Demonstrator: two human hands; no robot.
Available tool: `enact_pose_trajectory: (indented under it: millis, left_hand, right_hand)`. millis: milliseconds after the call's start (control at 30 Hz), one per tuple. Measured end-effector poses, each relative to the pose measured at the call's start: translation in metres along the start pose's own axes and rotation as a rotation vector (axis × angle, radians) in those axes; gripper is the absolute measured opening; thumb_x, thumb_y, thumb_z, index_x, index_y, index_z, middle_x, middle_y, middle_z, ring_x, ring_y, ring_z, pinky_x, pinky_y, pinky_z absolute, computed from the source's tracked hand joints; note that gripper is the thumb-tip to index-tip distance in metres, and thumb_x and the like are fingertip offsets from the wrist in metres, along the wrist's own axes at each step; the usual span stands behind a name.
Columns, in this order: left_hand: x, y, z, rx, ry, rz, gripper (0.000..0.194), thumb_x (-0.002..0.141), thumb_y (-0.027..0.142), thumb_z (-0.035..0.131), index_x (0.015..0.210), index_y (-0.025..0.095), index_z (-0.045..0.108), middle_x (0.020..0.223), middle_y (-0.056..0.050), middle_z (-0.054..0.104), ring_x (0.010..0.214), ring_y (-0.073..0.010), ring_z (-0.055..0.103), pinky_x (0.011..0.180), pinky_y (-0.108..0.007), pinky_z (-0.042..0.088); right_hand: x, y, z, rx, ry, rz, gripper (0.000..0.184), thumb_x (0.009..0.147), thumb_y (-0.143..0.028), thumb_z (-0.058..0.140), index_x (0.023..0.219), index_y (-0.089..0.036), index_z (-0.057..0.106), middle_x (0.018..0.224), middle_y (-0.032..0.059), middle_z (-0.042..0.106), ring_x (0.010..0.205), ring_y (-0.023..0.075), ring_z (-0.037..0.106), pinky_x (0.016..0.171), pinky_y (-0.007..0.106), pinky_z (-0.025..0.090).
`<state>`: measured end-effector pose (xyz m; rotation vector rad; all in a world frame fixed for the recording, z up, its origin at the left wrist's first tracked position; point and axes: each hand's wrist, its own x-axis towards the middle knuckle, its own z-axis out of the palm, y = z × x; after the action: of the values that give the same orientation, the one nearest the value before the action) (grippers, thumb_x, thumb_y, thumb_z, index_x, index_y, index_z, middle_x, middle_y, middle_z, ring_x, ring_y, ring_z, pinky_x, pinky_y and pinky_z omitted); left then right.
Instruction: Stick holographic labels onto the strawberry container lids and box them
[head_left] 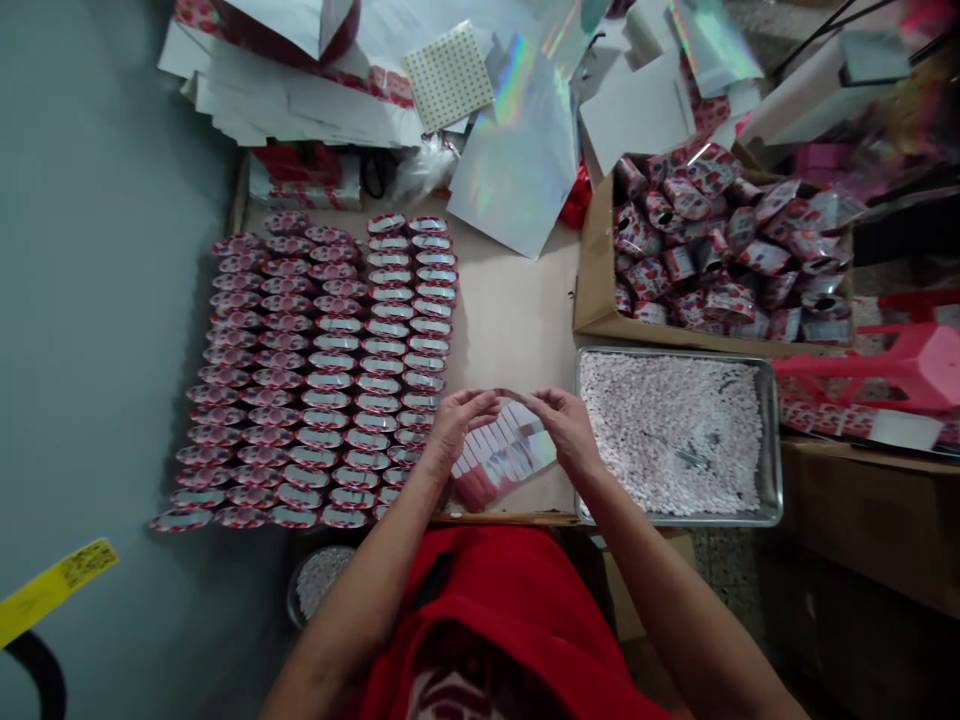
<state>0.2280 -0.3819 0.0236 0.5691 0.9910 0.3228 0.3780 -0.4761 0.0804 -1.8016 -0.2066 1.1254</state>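
My left hand (459, 420) and my right hand (564, 425) meet above the near edge of the brown board (510, 310). Both pinch the top edge of a small clear packet (501, 455) with a red bottom, which holds a row of white sticks. The packet hangs tilted between the two hands. Left of my hands, several rows of filled red-and-silver packets (322, 370) lie overlapped on the board. To the right, a metal tray (772, 470) is full of small white pieces.
A cardboard box (592, 290) of rolled red-printed wrappers stands behind the tray. Holographic sheets (517, 150) and white papers are piled at the back. A pink stool (900, 365) stands at the right. A bowl of white pieces (319, 580) sits below the board.
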Motion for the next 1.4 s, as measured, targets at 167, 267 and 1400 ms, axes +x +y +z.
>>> enact_pose_trajectory:
  millis: [167,267,1400]
  left_hand:
    - [0.004,0.014,-0.021,0.05,0.15,0.036,0.05,0.068,0.056,0.087,0.09,0.015,0.07,0.091,-0.01,0.077,0.08,-0.0185,0.073,0.078,-0.032,0.06]
    - [0.007,0.033,-0.047,0.152,0.234,0.107,0.041,0.072,0.052,0.082,0.088,0.016,0.072,0.082,-0.007,0.075,0.071,-0.0175,0.069,0.067,-0.029,0.055]
    - [0.106,0.205,-0.239,1.184,0.848,0.511,0.016,0.087,0.038,0.075,0.091,0.026,0.084,0.112,-0.012,0.067,0.118,-0.0346,0.054,0.099,-0.046,0.042]
  right_hand:
    - [0.015,0.005,0.029,-0.048,0.018,-0.036,0.046,0.062,-0.06,0.087,0.076,-0.017,0.074,0.064,0.0004,0.066,0.058,0.0146,0.052,0.056,0.026,0.037]
    - [0.03,0.007,0.061,-0.073,0.056,-0.079,0.041,0.063,-0.054,0.087,0.075,-0.016,0.078,0.065,0.0014,0.069,0.06,0.0146,0.054,0.06,0.027,0.039]
    - [0.148,-0.043,0.353,-0.845,0.182,-0.097,0.03,0.09,-0.043,0.062,0.101,-0.024,0.083,0.1,0.0086,0.08,0.095,0.0259,0.072,0.08,0.03,0.047]
